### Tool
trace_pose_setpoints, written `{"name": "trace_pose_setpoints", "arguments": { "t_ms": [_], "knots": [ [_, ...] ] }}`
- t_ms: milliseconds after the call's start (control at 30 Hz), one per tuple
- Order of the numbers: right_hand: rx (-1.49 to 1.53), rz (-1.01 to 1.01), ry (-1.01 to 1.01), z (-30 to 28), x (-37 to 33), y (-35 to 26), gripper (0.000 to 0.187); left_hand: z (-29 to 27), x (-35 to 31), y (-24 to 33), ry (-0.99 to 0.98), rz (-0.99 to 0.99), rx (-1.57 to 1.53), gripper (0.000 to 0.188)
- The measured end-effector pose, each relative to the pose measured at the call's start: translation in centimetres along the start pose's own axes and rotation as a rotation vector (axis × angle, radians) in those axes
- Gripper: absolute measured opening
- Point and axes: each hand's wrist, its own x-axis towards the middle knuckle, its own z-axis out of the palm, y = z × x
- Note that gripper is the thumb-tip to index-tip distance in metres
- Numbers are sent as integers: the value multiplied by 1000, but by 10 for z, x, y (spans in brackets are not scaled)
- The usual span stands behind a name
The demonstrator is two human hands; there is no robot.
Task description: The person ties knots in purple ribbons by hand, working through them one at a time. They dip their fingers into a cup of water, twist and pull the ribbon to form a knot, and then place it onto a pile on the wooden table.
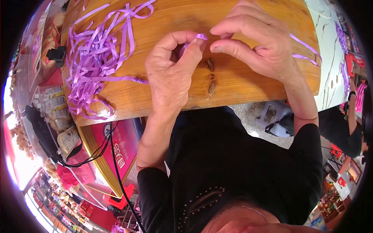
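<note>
Between the thumb and forefinger of my left hand (173, 68) a small fold of purple ribbon (201, 37) is pinched above the wooden table. My right hand (256, 42) is just to the right of it, thumb and forefinger spread apart with a gap between the tips. A loop of purple ribbon (311, 49) shows past the right wrist; whether it joins the pinched piece is hidden. To the left of my left hand lies a tangled heap of purple ribbons (95, 58), one strand reaching toward my left wrist.
The wooden table (233, 91) ends close to my body. A white marbled surface (330, 46) adjoins it on the right, with more purple ribbons (344, 73). At left are packets (60, 108) and black cables (112, 151). A person in black (342, 128) is at far right.
</note>
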Motion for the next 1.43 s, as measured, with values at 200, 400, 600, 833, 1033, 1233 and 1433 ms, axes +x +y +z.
{"name": "trace_pose_setpoints", "arguments": {
  "t_ms": [200, 400, 600, 833, 1033, 1233, 1433],
  "knots": [
    [17, -131, 77, 26, -14, 27, 9, 8, -2, 0, -20, 73, 56, 7],
    [967, 501, 29, 35, -18, 27, 9, 12, -6, -3, -85, 87, -197, 12],
    [1176, 591, -55, 36, -20, 30, 11, 3, -3, -12, -251, -2, -491, 12],
    [798, 284, 134, 43, -25, 31, 15, 10, -1, -14, -154, -93, -547, 12],
    [291, 80, 136, 9, -14, 12, 18, 6, -1, -15, -209, -61, -589, 12],
    [178, 4, 52, 2, -13, 13, 21, 8, -4, -15, -151, -65, -512, 12],
    [452, -769, 402, 47, -1, 68, 20, 9, -6, -16, -122, -47, -395, 14]
  ]
}}
